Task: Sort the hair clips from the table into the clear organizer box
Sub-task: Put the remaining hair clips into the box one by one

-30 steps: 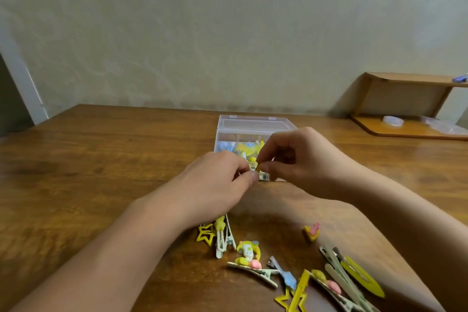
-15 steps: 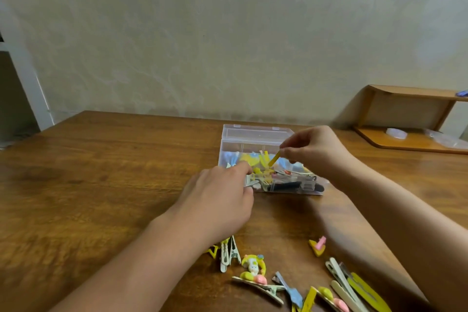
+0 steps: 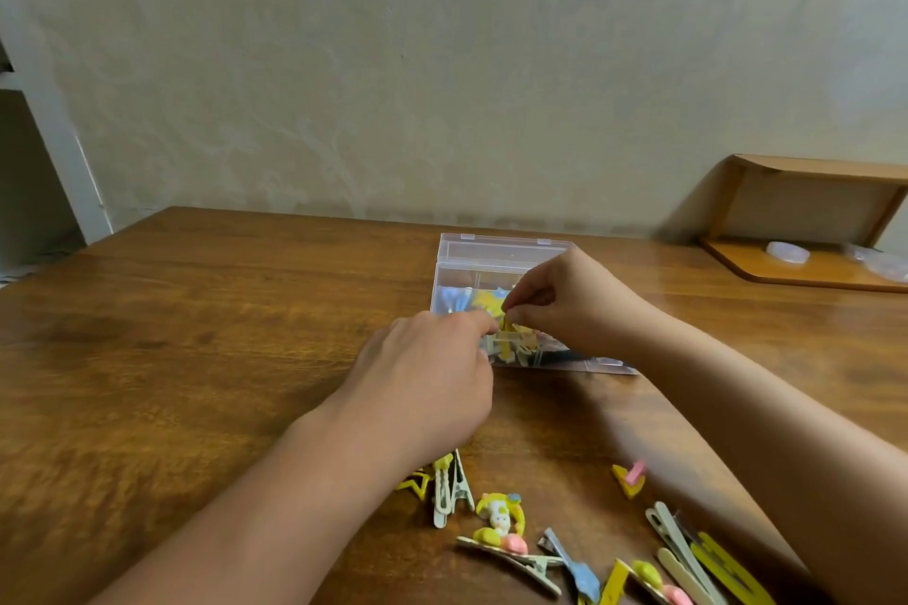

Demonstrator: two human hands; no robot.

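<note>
A pale plastered wall (image 3: pixel 442 64) with faint swirling patterns is filling the upper half of the frame. A brown wooden table (image 3: pixel 172 334) is stretching across the lower half, catching soft light. At the right edge, a low wooden shelf (image 3: pixel 806 216) is standing against the wall. A white frame (image 3: pixel 59 152) is slanting down the left edge.

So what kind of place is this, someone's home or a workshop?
Most likely a room in a home, though I can't be sure. A wooden table stands against a plain wall with faint patterned wallpaper, a small wooden corner shelf sits to one side, and colourful hair clips lie beside a clear organizer box.
</note>
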